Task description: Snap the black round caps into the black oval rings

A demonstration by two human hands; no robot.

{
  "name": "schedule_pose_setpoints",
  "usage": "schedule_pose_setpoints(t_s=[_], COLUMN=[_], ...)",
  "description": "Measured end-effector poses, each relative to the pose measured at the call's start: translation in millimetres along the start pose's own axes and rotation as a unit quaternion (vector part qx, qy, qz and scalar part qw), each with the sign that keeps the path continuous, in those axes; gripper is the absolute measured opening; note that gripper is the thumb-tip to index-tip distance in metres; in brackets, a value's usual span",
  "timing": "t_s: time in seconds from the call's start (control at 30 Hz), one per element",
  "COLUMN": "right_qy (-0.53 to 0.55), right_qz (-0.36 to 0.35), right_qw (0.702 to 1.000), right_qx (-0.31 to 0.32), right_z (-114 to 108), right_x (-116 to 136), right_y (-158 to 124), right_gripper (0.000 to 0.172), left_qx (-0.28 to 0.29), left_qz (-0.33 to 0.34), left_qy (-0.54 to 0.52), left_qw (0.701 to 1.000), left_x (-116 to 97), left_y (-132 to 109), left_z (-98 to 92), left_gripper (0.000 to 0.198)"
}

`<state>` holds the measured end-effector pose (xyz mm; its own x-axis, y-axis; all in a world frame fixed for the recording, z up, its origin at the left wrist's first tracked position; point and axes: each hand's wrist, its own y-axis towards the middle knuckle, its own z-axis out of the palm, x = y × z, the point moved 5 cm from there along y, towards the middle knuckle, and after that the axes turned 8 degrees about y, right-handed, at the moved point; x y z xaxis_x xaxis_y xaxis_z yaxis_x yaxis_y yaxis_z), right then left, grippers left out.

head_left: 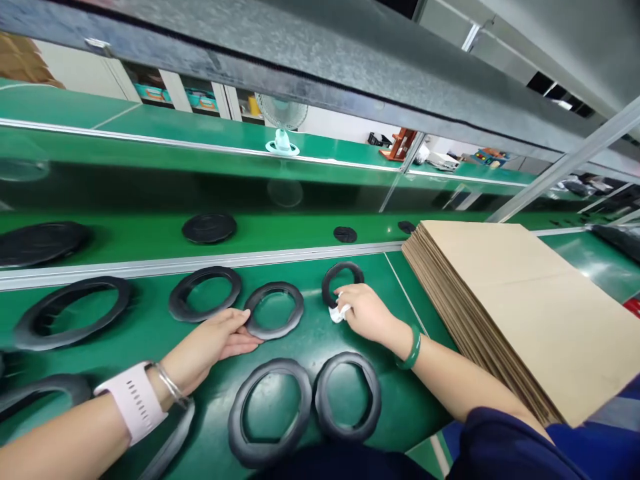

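My left hand (227,337) pinches the near left edge of a black ring (293,320), thumb on top and fingers under the rim. My right hand (367,310) is closed on a crumpled white cloth (339,313). Its fingers are at the lower edge of a smaller black ring (345,267); whether they also grip that ring I cannot tell. Left of my left hand lies another black ring (230,277). Two more, a black ring (237,427) and a second black ring (373,410), lie side by side close to my body.
More rings, including a large black ring (30,327), lie at the left. Behind a metal rail (150,265), a green belt (280,233) carries flat black discs (210,228). A cardboard stack (540,287) stands right of my right arm. A grey beam (300,60) crosses overhead.
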<state>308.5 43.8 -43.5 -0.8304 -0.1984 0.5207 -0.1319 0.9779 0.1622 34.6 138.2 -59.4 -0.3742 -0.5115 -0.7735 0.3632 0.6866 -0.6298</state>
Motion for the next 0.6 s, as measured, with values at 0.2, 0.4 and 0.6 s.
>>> schedule_pose_setpoints(t_s=[0.2,0.4,0.6], right_qy=[0.150,0.207,0.236], right_qz=[-0.085,0.026,0.068], right_qw=[0.985,0.946,0.935], right_qx=[-0.007,-0.249,-0.256], right_z=[-19,-88,-87], right_x=[37,-14,-25], right_y=[-1,8,13], right_gripper=[0.028,0.013,0.017], left_qx=[-0.028,-0.133,-0.147], left_qz=[0.012,0.260,0.412], left_qy=[0.154,0.428,0.524], left_qw=[0.988,0.855,0.731], left_x=[-3,-39,-59], left_y=[-14,-43,-85], left_z=[-10.5,-11.7,7.5], left_gripper=[0.041,0.039,0.032])
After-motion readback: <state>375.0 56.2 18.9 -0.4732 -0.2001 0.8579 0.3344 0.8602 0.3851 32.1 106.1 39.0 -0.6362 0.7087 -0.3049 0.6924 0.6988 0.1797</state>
